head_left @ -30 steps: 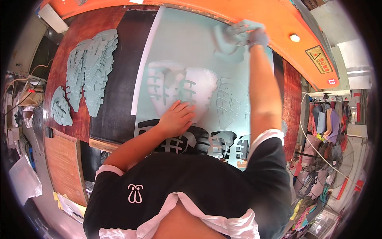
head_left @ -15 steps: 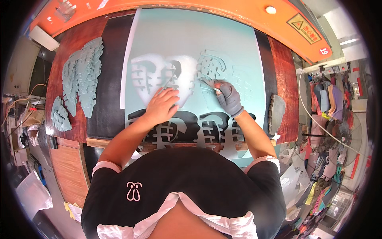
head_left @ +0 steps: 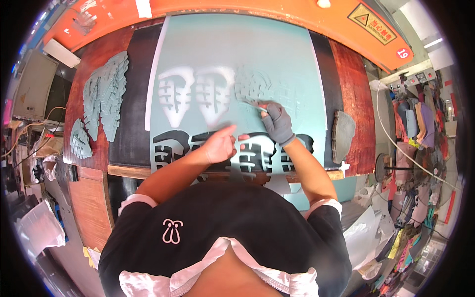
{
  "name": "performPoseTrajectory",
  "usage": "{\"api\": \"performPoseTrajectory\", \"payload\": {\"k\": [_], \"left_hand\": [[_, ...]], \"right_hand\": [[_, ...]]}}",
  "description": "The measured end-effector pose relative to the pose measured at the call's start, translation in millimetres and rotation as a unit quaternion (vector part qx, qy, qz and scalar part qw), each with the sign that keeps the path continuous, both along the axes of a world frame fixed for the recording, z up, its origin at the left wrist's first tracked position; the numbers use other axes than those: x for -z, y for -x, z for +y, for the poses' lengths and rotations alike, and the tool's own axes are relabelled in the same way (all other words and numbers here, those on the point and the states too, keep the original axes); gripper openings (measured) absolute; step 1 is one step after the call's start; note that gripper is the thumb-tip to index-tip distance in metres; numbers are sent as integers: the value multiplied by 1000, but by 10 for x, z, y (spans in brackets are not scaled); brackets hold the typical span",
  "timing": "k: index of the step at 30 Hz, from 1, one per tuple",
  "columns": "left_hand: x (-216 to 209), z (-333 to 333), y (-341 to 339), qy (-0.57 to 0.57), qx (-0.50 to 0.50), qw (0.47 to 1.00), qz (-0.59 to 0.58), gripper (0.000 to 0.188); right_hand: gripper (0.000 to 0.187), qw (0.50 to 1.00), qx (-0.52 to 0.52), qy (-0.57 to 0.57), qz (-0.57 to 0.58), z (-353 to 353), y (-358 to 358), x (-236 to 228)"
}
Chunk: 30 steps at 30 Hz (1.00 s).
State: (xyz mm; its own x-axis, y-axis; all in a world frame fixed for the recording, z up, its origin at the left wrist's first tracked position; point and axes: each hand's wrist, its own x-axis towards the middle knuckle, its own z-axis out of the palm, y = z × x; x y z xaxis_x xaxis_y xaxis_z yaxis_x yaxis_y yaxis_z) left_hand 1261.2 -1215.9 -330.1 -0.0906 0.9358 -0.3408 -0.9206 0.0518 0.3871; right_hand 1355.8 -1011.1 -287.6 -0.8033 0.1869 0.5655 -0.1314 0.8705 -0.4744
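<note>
A pale blue-green sheet [head_left: 237,39] covers the middle of the work table, with shoe-sole-shaped outlines cut into it. Two ribbed cutouts [head_left: 174,94] in its upper row show white beneath. In a fingerless grey glove, my right hand [head_left: 278,123] grips a thin, pointed metal tool [head_left: 258,105], its tip at the third outline [head_left: 252,85]. My left hand [head_left: 222,144] is lower, closed over the sheet's near edge. It seems to hold a slotted, sole-shaped piece [head_left: 266,142], with fingertips showing at its slots. The hand is partly blurred.
Stacked cut pieces [head_left: 106,94] and a smaller pile [head_left: 80,140] lie at the left on the reddish-brown tabletop. A grey stack [head_left: 343,136] stands at the right. An orange machine beam [head_left: 222,12] spans the far side. Colourful materials hang beyond the right edge, beside a fan.
My left hand has come off the second outline toward me and right, bringing a piece away. That cutout now shows white. My right hand has shifted slightly left, tool still in it.
</note>
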Motion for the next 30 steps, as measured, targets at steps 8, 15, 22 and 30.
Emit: {"api": "performPoseTrajectory", "payload": {"k": [8, 15, 22, 30], "left_hand": [[-19, 233, -31, -104, 18, 994, 20, 38], [-62, 198, -9, -16, 66, 992, 104, 39], [-174, 236, -3, -94, 24, 991, 89, 38], [-854, -333, 380, 21, 166, 699, 695, 36]], "right_hand": [[42, 989, -134, -53, -41, -6, -93, -279], [43, 972, -161, 23, -169, 176, 107, -380], [33, 967, -222, -22, -119, 183, 244, -399], [32, 878, 118, 456, -85, 683, 709, -371]]}}
